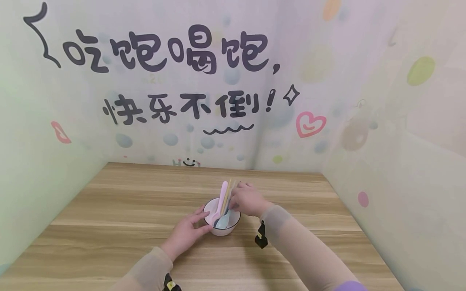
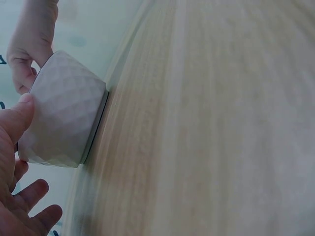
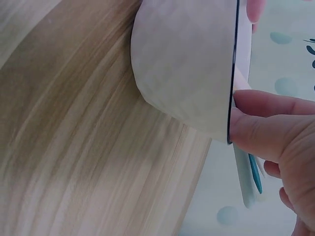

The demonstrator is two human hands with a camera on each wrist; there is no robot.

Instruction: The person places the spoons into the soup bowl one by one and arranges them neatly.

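A white bowl point(image 1: 223, 232) with a dark rim and a faceted outer wall stands on the table. My left hand point(image 1: 186, 233) holds its left side, thumb near the front rim and other fingers spread in the left wrist view. Inside lean a pink spoon point(image 1: 223, 192), yellowish chopsticks point(image 1: 227, 195) and a light-blue spoon point(image 1: 223, 221). Over the right rim, my right hand point(image 1: 250, 199) pinches the light-blue spoon's handle between thumb and index finger. In the right wrist view a pale handle point(image 3: 244, 179) and a teal pointed handle point(image 3: 255, 174) stick out past the rim. Fingers hide part of the utensils.
The wood-grain table point(image 1: 120, 226) reaches back to a wall point(image 1: 174, 149) with dark lettering and coloured dots. Walls also stand at left and right. Both forearms wear pale sleeves with dark wrist straps point(image 1: 261, 235).
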